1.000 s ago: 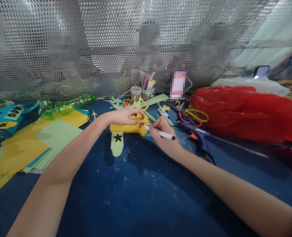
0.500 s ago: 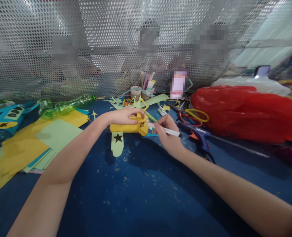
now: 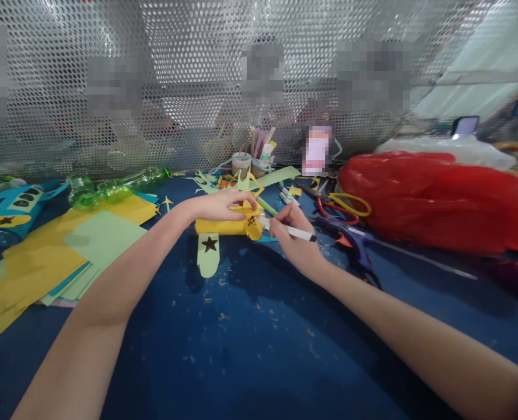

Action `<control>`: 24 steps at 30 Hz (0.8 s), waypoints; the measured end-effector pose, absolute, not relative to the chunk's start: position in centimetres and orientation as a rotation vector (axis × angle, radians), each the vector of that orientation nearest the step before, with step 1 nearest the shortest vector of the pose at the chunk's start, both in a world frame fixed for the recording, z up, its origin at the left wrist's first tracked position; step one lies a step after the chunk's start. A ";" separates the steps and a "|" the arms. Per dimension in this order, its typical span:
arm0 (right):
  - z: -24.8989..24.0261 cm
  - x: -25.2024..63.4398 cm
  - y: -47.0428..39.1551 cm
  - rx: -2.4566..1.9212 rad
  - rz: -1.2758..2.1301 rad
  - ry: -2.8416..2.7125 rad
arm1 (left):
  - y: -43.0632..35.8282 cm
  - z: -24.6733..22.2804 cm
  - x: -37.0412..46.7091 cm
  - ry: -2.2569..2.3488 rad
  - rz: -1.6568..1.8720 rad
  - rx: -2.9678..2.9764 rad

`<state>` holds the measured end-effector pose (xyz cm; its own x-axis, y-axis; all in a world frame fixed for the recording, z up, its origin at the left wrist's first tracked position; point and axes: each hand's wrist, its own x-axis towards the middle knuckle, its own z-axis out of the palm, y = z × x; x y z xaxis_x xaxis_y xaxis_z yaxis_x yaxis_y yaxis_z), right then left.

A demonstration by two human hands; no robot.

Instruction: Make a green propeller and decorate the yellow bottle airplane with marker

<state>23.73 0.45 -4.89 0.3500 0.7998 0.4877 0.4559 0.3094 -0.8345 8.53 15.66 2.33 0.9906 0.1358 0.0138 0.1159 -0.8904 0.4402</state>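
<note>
A plastic bottle wrapped in yellow paper [image 3: 219, 227] lies on its side on the blue table. My left hand [image 3: 224, 205] rests over its top and holds it down, the fingers curled toward the neck end. A pale green paper wing [image 3: 208, 256] with a black star sticks out from its near side. On a rounded yellow piece [image 3: 254, 228] near the neck, a star outline is drawn in black. Pinched in my right hand [image 3: 294, 228] is a white marker [image 3: 301, 234]; its tip is at or very near the drawn star.
Yellow and green paper sheets [image 3: 105, 236] lie at the left, beside a blue paper-covered bottle [image 3: 18, 213] and green bottles [image 3: 132, 184]. Scissors [image 3: 344, 207], a glue gun [image 3: 357, 242] and a red plastic bag [image 3: 434, 201] are at the right. Behind stands perforated metal [image 3: 198, 76].
My right hand and the marker have shifted slightly to the left, toward the star. My left hand and the bottle look unmoved.
</note>
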 end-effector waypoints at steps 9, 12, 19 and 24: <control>-5.1 23.8 0.4 -1.331 0.315 -1.302 | 15.5 2.5 8.6 0.189 0.032 2.674; -5.0 23.8 0.4 -1.333 0.328 -1.302 | 15.6 2.4 8.5 0.185 0.041 2.678; -4.9 23.4 0.0 -1.273 0.291 -1.307 | 15.9 2.1 8.5 0.151 0.050 2.696; -4.3 22.4 -0.9 -1.259 0.287 -1.394 | 15.8 2.2 8.6 0.162 0.052 2.683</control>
<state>22.44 -0.93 -4.32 0.2575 0.7862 0.5617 0.5007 0.3886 -0.7735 8.56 15.83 2.20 0.9924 0.1228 0.0102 0.1059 -0.8920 0.4394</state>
